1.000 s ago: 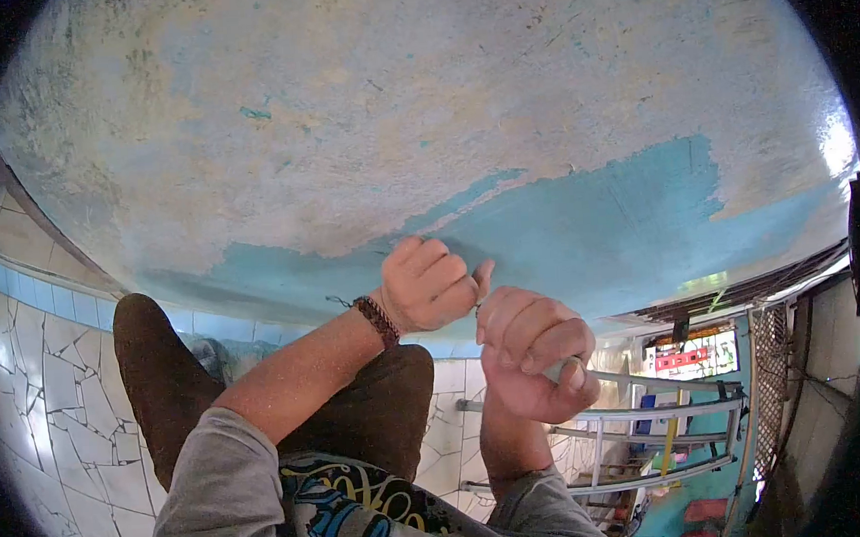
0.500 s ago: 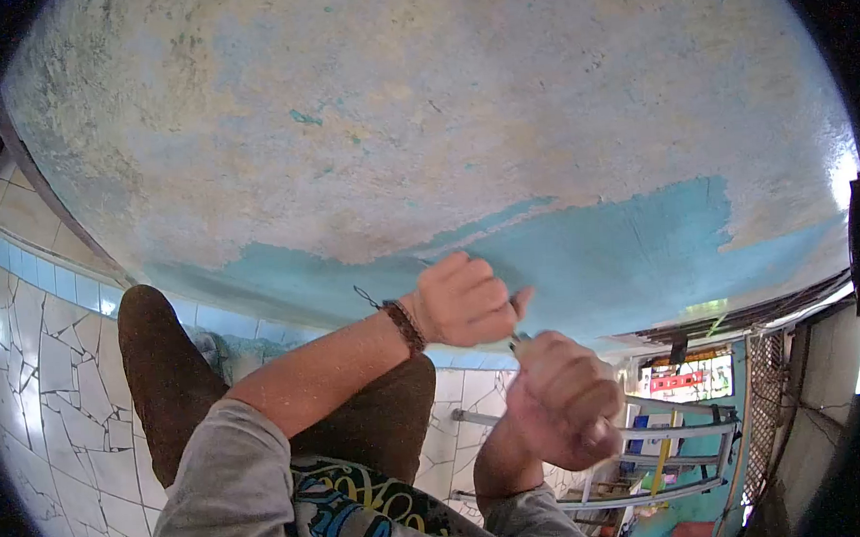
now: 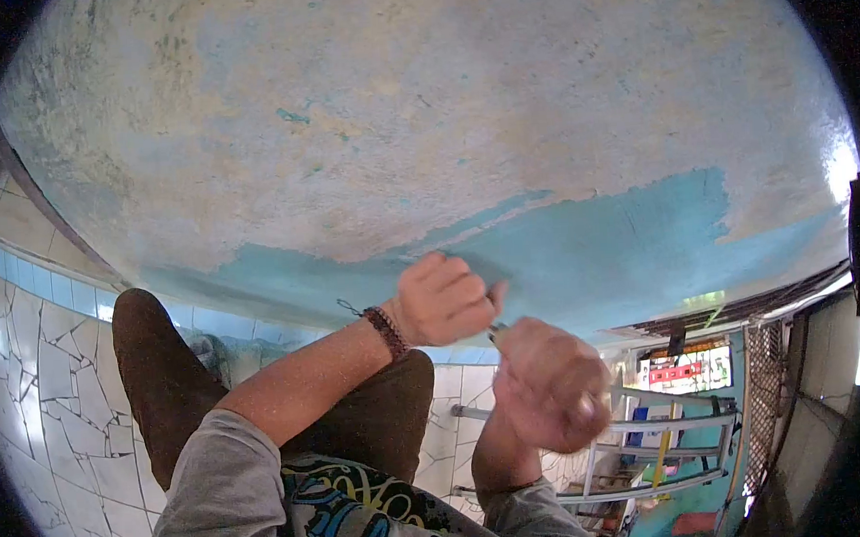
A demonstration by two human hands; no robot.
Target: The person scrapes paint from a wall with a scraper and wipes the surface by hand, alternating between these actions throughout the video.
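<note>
In front of a wall (image 3: 413, 124), my two hands are close together at the middle of the head view. My left hand (image 3: 443, 302) is closed, with its knuckles towards the wall and a braided bracelet (image 3: 385, 333) on the wrist. What its curled fingers hold, if anything, is hidden. Just below and to the right, my right hand (image 3: 551, 384) wraps round a hand tool (image 3: 496, 334); it is slightly blurred. Only a short metal neck and a bit of pale handle show between the hands. The tool's working end cannot be seen.
Blue paint (image 3: 594, 250) covers the lower wall, with rough, patchy plaster above. My bent knee (image 3: 152, 351) is near the wall's base at left. White cracked-pattern tiles (image 3: 77, 404) cover the floor. A metal ladder (image 3: 654, 451) lies at lower right, near a bright opening (image 3: 688, 370).
Both hands have shifted slightly left together, the tool still between them. The right hand has become more blurred. The view has moved a little; the wall looks the same.
</note>
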